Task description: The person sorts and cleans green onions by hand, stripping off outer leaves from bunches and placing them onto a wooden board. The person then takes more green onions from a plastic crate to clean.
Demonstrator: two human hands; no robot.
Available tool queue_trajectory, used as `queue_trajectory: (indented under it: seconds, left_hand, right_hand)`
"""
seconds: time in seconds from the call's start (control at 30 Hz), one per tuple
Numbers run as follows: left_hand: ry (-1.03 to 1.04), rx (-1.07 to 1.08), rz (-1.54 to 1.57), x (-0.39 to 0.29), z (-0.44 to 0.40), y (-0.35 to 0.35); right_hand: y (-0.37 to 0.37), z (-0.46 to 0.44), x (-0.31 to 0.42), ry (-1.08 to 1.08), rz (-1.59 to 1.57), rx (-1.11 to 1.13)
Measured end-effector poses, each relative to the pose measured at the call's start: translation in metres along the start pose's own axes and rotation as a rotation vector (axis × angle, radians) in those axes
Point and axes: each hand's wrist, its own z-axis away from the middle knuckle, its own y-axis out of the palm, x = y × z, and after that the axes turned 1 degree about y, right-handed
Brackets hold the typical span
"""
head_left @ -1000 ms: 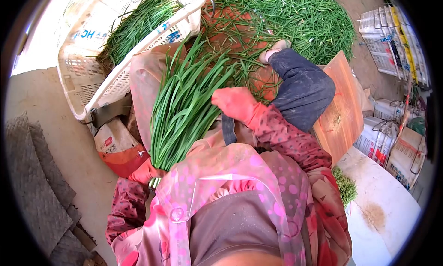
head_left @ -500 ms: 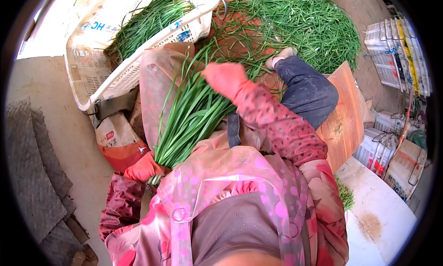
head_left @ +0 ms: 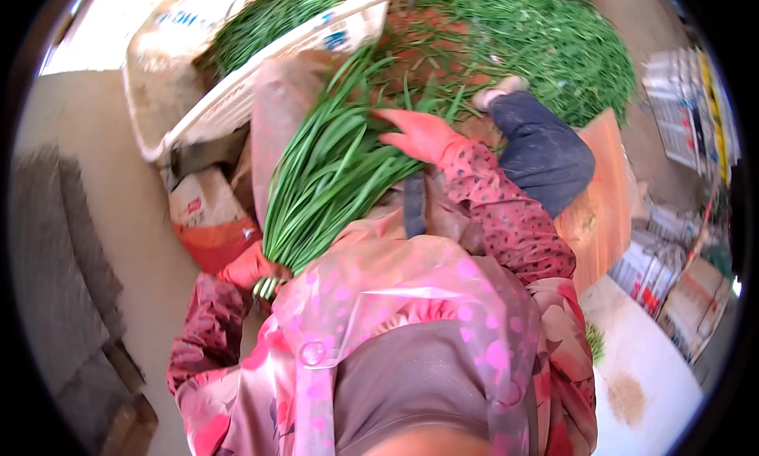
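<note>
My left hand [head_left: 251, 268], in a red glove, is wrapped round the stem ends of a bundle of garlic chives [head_left: 324, 175]. The pale cut ends poke out below the fist. Long flat leaves fan up and to the right across my lap. Beside the leaves on their right is my gloved right hand [head_left: 424, 136], its fingers stretched out and parted, pointing left. The fingertips are at the edge of the leaves; whether they touch them I cannot tell.
A white plastic basket [head_left: 225, 96] at upper left holds more chives. A large loose pile of chives [head_left: 553, 49] lies at upper right. A wooden board [head_left: 601, 195] leans by my right knee, with stacked white crates [head_left: 680, 112] beyond. Grey mats [head_left: 55, 258] lie at far left.
My right hand has opened from a closed shape and shifted slightly right, off the leaves. The leaves are spread wider. My left hand keeps its hold. The view has shifted a little.
</note>
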Motion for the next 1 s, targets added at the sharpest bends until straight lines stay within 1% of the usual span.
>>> queue_trajectory:
  seconds: [0.03,0.07,0.1,0.13,0.17,0.2,0.27,0.3,0.33,0.4,0.43,0.47,0.5,0.57,0.6,0.63,0.67,0.73,0.8,0.87,0.93,0.97,1.0]
  left_hand:
    - [0.025,-0.030,0.030,0.000,0.002,0.004]
    - [0.023,-0.048,0.047,-0.006,0.001,0.009]
    - [0.022,-0.066,0.063,-0.013,0.000,0.013]
    - [-0.011,-0.074,0.062,-0.028,0.003,0.021]
    - [-0.047,-0.075,0.095,-0.046,0.005,0.033]
    - [-0.055,-0.086,0.054,-0.052,0.000,0.033]
    - [0.039,-0.127,0.079,-0.072,-0.010,0.048]
    - [0.083,-0.119,0.042,-0.074,-0.020,0.046]
    - [0.053,-0.143,0.005,-0.085,-0.021,0.051]
    - [0.030,-0.089,-0.034,-0.101,-0.033,0.055]
    - [0.036,-0.074,-0.041,-0.102,-0.039,0.058]
    - [0.060,-0.009,-0.027,-0.101,-0.048,0.059]
    - [0.082,0.054,-0.015,-0.102,-0.053,0.060]
    - [0.071,0.090,-0.038,-0.102,-0.053,0.059]
    - [0.059,0.120,-0.054,-0.101,-0.051,0.056]
    - [0.078,0.110,-0.010,-0.095,-0.049,0.052]
    - [0.035,0.111,0.096,-0.095,-0.044,0.053]
    - [0.022,0.145,0.186,-0.088,-0.043,0.050]
    - [0.001,0.116,0.180,-0.079,-0.052,0.043]
    - [-0.006,0.104,0.149,-0.086,-0.056,0.039]
    - [-0.050,0.094,0.246,-0.089,-0.056,0.036]
    - [-0.074,0.159,0.211,-0.092,-0.057,0.034]
    - [-0.060,0.174,0.011,-0.102,-0.049,0.034]
  right_hand:
    - [0.008,-0.001,-0.029,0.177,0.140,0.167]
    - [0.010,0.007,-0.058,0.318,0.224,-0.036]
    - [-0.002,0.007,-0.086,0.363,0.313,-0.162]
    - [-0.022,0.006,-0.118,0.322,0.377,-0.218]
    - [-0.053,0.010,-0.078,0.377,0.313,-0.312]
    - [-0.098,0.016,-0.027,0.434,0.254,-0.416]
    - [-0.129,0.016,0.010,0.403,-0.249,-0.550]
    - [-0.136,0.023,0.054,0.306,-0.279,-0.526]
    - [-0.129,0.031,0.096,0.213,-0.312,-0.501]
    - [-0.091,0.026,0.118,-0.546,0.280,-0.601]
    - [-0.068,0.028,0.129,-0.660,0.308,-0.518]
    - [-0.051,0.028,0.134,-0.774,0.336,-0.432]
    - [-0.041,0.020,0.130,-0.769,0.348,-0.440]
    - [-0.030,0.000,0.107,-0.738,-0.063,-0.189]
    - [-0.036,-0.008,0.083,-0.646,0.118,-0.367]
    - [-0.054,-0.013,0.067,-0.339,0.267,-0.399]
    - [-0.070,-0.017,0.053,0.123,0.470,-0.332]
    - [-0.100,-0.007,0.065,-0.179,0.301,-0.644]
    - [-0.106,0.007,0.112,-0.451,0.309,-0.536]
    - [-0.075,0.015,0.150,-0.664,0.209,-0.213]
    - [-0.038,0.024,0.163,-0.801,0.494,-0.038]
    - [-0.026,0.017,0.157,-0.790,0.502,-0.048]
    - [-0.014,0.010,0.150,-0.771,0.552,-0.091]
